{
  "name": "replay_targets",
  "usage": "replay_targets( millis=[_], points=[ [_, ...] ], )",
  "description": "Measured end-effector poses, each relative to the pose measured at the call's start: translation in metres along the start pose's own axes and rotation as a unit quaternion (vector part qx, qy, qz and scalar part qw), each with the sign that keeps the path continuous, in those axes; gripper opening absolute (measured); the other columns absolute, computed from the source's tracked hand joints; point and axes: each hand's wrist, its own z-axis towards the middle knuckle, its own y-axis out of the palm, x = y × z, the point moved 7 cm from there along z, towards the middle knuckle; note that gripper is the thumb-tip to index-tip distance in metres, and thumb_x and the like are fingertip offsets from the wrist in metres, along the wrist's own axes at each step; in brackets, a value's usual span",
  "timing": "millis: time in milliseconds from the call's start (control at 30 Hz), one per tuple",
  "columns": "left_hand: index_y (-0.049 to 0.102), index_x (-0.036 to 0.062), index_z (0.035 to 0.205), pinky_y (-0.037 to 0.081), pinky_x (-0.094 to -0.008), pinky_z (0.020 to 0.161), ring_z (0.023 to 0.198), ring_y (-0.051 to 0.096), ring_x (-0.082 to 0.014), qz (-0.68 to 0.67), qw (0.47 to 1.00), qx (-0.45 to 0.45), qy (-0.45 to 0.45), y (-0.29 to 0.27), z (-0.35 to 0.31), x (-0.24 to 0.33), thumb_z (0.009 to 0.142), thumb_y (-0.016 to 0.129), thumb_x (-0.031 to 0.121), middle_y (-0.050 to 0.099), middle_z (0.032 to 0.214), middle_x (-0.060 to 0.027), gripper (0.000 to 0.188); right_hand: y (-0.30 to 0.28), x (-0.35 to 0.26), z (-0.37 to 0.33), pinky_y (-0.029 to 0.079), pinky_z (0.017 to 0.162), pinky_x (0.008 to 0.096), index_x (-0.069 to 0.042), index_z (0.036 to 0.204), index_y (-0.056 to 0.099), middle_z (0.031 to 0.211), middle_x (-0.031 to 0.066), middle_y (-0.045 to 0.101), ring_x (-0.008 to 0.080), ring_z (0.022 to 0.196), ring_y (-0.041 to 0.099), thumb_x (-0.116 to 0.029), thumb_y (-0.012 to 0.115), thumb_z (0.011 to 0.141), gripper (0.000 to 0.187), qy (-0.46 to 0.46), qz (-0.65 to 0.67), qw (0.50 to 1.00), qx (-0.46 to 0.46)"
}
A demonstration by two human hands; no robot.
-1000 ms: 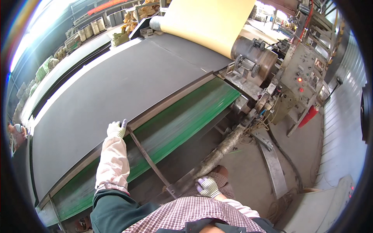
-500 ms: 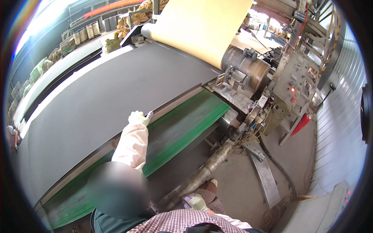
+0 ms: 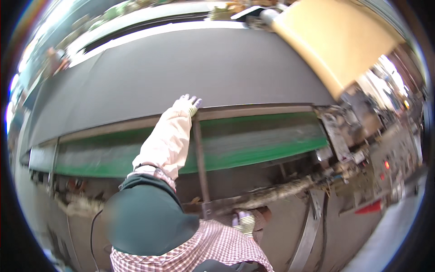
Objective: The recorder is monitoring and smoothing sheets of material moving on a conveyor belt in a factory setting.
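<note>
Gloved in pale cloth with a yellowish striped cuff, my left hand [image 3: 188, 105] lies with fingers spread on the near edge of a wide dark grey sheet [image 3: 181, 68]. Its cream-sleeved arm reaches over a green-edged belt [image 3: 258, 140] that runs below the sheet. Low down, my right hand [image 3: 245, 223], in a striped glove with lilac fingertips, is beside my checked clothing, near a rough, dirty pipe [image 3: 272, 196]. Its fingers look loosely apart and I see nothing in them, though blur softens the detail.
A broad tan sheet [image 3: 340, 41] rises at the far right. Beside it stand a metal roller [image 3: 362, 113] and a control panel [image 3: 392, 163] with red lights. An upright metal bar [image 3: 200, 158] crosses the belt. A long metal plate [image 3: 308, 231] lies on the floor. Another person [image 3: 56, 61] is far left.
My view has swung, so the tan sheet and machine appear farther right. My left hand stays on the sheet's near edge, its fingers more spread. My right hand stays low.
</note>
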Motion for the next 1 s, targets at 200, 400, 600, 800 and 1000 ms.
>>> replay_targets(
  millis=[200,400,600,800,1000],
  points=[
    [0.044,0.0199,0.149,0.033,-0.0469,0.116,0.141,0.040,-0.0321,-0.070,0.939,0.006,-0.335,-0.005,-0.128,-0.213,0.103,0.033,0.053,0.042,0.153,-0.0136,0.058,0.002,-0.004,0.002,0.049,0.077,0.0510,-0.005,0.097,0.067,0.091,0.0192,0.065,0.0391,0.084,0.060,-0.015,0.066,0.083,0.017,0.038,-0.010,0.999,0.014],
    [0.062,0.0142,0.126,0.045,-0.0471,0.100,0.118,0.057,-0.0299,-0.030,0.962,0.111,-0.247,-0.011,-0.105,-0.134,0.103,0.034,0.050,0.060,0.126,-0.0110,0.051,0.007,-0.002,0.003,0.048,0.080,0.0497,-0.004,0.095,0.066,0.090,0.0186,0.066,0.0395,0.086,0.060,-0.013,0.066,0.082,0.016,0.080,-0.038,0.996,-0.014],
    [0.061,0.0148,0.127,0.044,-0.0487,0.102,0.121,0.054,-0.0296,-0.071,0.989,0.108,-0.078,-0.012,-0.074,-0.097,0.103,0.035,0.047,0.059,0.130,-0.0098,0.048,0.012,0.005,-0.002,0.048,0.080,0.0503,-0.003,0.097,0.065,0.093,0.0203,0.065,0.0412,0.087,0.060,-0.014,0.067,0.083,0.017,0.118,-0.059,0.991,-0.027],
    [0.039,0.0135,0.152,0.023,-0.0546,0.119,0.149,0.026,-0.0320,-0.095,0.939,0.101,-0.316,-0.008,-0.114,-0.246,0.101,0.039,0.056,0.032,0.160,-0.0137,0.067,0.013,0.007,-0.003,0.047,0.077,0.0527,-0.001,0.095,0.063,0.091,0.0229,0.063,0.0437,0.084,0.059,-0.017,0.068,0.083,0.020,0.110,-0.040,0.993,-0.014],
    [0.031,0.0156,0.157,0.020,-0.0466,0.123,0.152,0.020,-0.0265,-0.094,0.919,0.015,-0.383,0.015,-0.149,-0.331,0.097,0.047,0.058,0.023,0.165,-0.0093,0.075,0.012,0.004,0.004,0.048,0.076,0.0528,0.000,0.092,0.063,0.089,0.0233,0.062,0.0436,0.082,0.059,-0.016,0.068,0.082,0.020,0.104,-0.060,0.993,-0.013]
  ],
)
